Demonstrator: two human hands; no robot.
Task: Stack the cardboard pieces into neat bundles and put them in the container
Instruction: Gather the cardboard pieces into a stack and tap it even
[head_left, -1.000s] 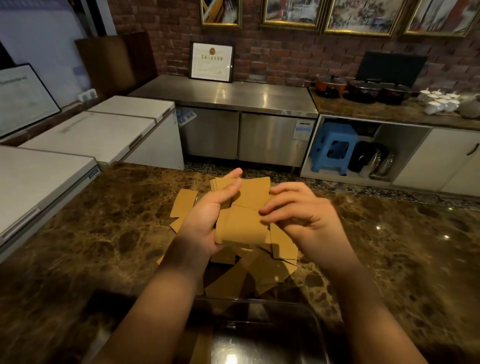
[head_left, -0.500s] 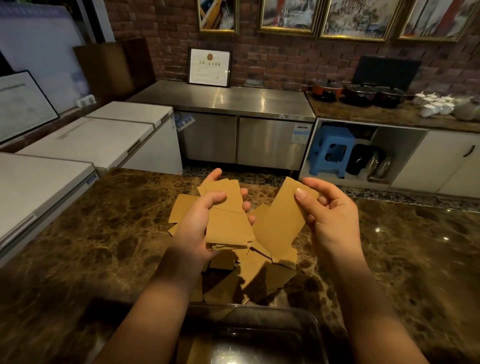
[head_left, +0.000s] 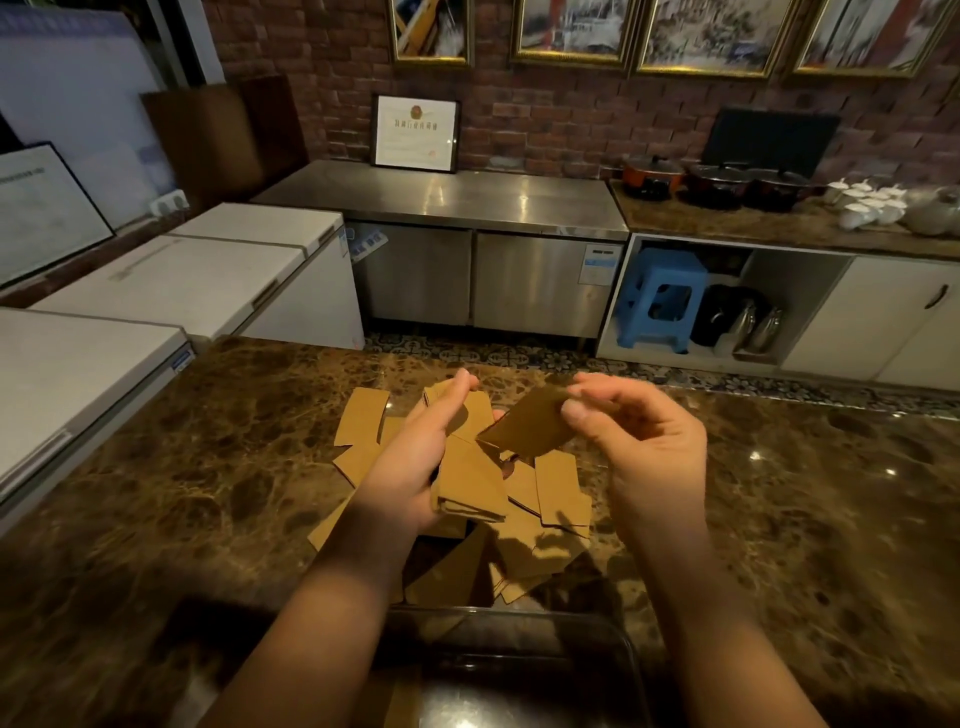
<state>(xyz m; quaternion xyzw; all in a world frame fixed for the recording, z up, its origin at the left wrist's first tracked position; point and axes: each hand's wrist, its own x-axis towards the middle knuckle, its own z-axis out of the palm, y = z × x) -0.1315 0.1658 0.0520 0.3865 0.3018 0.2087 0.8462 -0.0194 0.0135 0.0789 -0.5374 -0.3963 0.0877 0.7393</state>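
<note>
My left hand (head_left: 415, 462) grips a small bundle of brown cardboard pieces (head_left: 470, 480) above the marble counter. My right hand (head_left: 639, 447) pinches a single cardboard piece (head_left: 527, 428) by its right edge, tilted, just right of the bundle. Several loose cardboard pieces (head_left: 550, 525) lie scattered on the counter beneath both hands, some spread out to the left (head_left: 361, 426). A clear plastic container (head_left: 587, 631) sits at the near edge, below the pile and partly behind my forearms. Its contents are hard to make out.
The brown marble counter (head_left: 208, 467) stretches left and right of the pile. White chest freezers (head_left: 197, 280) stand to the left. Across the aisle are a steel cabinet (head_left: 467, 208), a blue stool (head_left: 660, 296), pots (head_left: 717, 182) and white cups (head_left: 872, 202).
My right hand lifted one piece off the bundle, then tilted it flatter and brought its edge back toward the bundle. My left hand stays on the bundle.
</note>
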